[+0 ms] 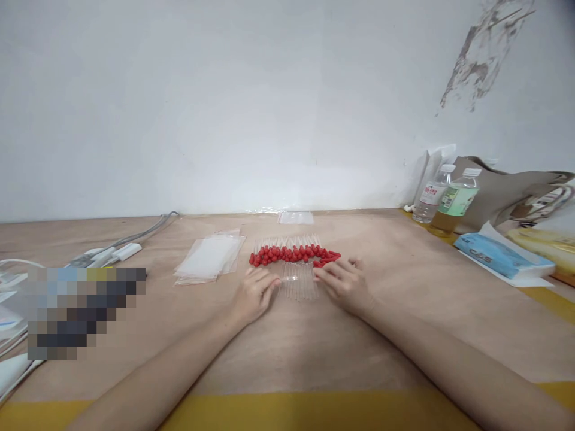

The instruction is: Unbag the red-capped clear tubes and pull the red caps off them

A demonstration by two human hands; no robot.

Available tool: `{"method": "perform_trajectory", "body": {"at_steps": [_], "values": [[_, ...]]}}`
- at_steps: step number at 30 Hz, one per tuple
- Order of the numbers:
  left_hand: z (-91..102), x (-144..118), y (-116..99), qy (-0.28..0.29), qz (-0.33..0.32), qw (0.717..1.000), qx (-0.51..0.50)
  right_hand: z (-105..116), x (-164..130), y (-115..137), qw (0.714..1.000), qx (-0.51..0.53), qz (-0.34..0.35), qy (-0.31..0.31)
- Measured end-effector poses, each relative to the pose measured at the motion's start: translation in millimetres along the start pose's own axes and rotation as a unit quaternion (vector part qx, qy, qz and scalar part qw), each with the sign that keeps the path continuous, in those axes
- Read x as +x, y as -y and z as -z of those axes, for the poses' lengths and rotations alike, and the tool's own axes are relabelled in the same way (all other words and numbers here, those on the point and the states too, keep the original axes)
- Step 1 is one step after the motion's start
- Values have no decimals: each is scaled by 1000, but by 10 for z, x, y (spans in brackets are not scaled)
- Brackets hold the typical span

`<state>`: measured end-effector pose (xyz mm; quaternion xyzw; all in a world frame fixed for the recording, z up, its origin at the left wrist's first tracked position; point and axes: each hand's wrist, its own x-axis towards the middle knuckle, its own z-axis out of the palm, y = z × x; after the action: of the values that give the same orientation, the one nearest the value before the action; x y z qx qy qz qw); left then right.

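Nearest us, our left hand [254,294] and right hand [344,284] rest on the wooden surface [287,353] with loosely spread, empty fingers touching either side of a row of clear droppers with red bulbs [294,263], which lies in the middle of the surface. We judge these droppers light, thin, slippery and probably brittle, so the soft red bulb end looks the safest place to pinch one. To the left lies a stack of clear bags [209,258]
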<state>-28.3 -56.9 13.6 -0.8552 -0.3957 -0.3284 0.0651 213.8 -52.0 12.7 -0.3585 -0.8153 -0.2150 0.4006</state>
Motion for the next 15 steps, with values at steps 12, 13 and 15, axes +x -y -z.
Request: {"method": "perform_trajectory", "body": {"at_steps": [12,13,15], "values": [[-172,10,141,-33,92,995,-3,-332,-38,-850,912,182,-367,29],[-179,15,137,-30,98,995,-5,-350,-44,-850,906,191,-376,39],[-186,34,121,-21,114,993,-18,-371,-50,-842,899,196,-387,51]]}}
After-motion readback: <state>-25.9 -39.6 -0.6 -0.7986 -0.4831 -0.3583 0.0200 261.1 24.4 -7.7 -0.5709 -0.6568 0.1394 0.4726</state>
